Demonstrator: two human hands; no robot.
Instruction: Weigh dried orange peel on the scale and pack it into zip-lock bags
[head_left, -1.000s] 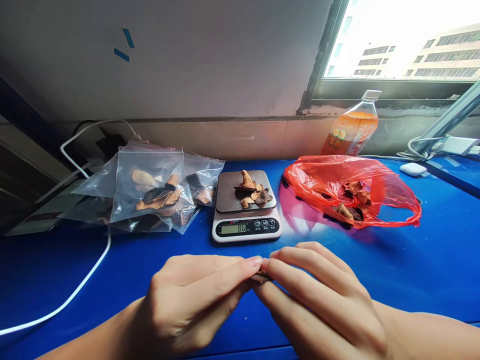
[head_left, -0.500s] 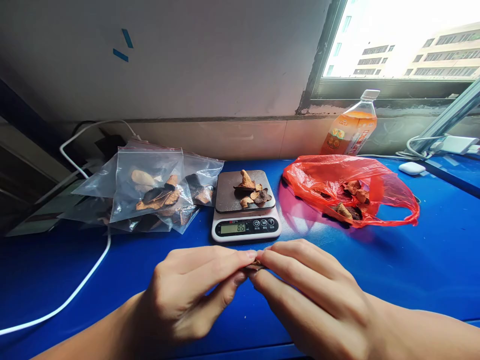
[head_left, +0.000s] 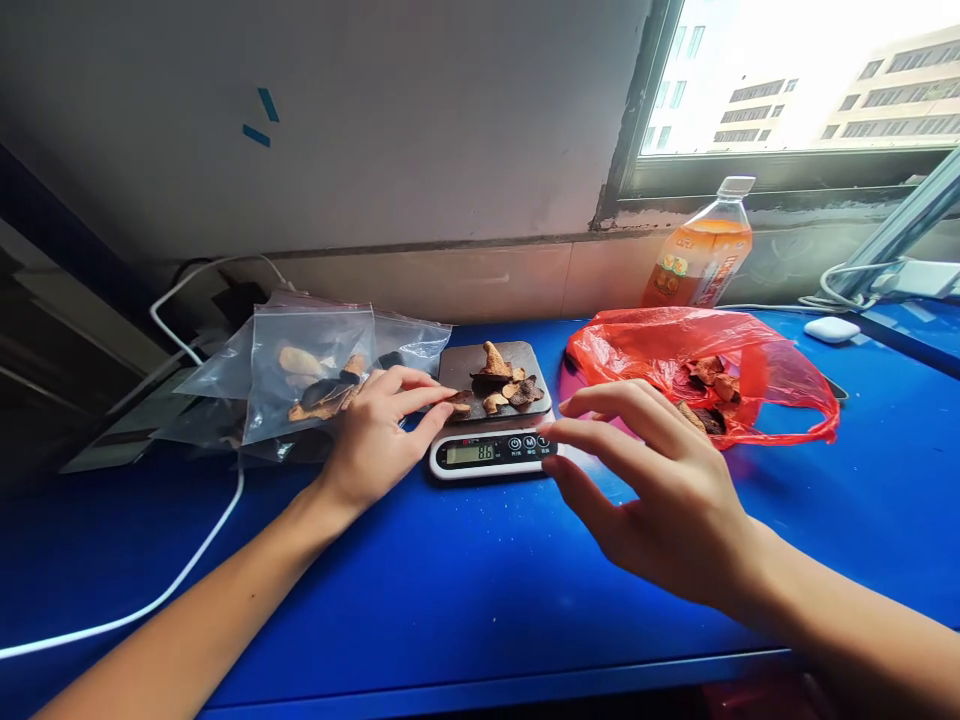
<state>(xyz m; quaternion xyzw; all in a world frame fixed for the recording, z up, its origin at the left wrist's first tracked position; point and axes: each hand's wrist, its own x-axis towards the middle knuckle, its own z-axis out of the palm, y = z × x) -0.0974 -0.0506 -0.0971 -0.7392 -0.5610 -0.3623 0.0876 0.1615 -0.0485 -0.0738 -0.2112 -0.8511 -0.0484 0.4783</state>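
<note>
At the left edge of the kitchen scale (head_left: 487,420), my left hand (head_left: 390,425) pinches a small dried brown slice (head_left: 459,404) between thumb and fingers, low over the weighing plate. Several more dried slices, rough and curled like dried mushroom or bark, lie on the plate in a small pile (head_left: 508,378). The lit display (head_left: 471,454) reads 8.6. My right hand (head_left: 652,480) hovers in front of the scale's right corner, fingers spread and bent, with nothing visible in them. Its fingertips come close to the buttons.
Clear zip bags (head_left: 311,345) of dried slices are stacked on the left, partly behind my left hand. An open red plastic bag (head_left: 787,380) with more slices lies on the right. Behind it stands a bottle of orange drink (head_left: 701,255). A white cable (head_left: 187,560) crosses the blue table.
My hands have parted from the slice they held together in front of the scale. The left has carried a slice forward to the plate; the right has drawn away and opened.
</note>
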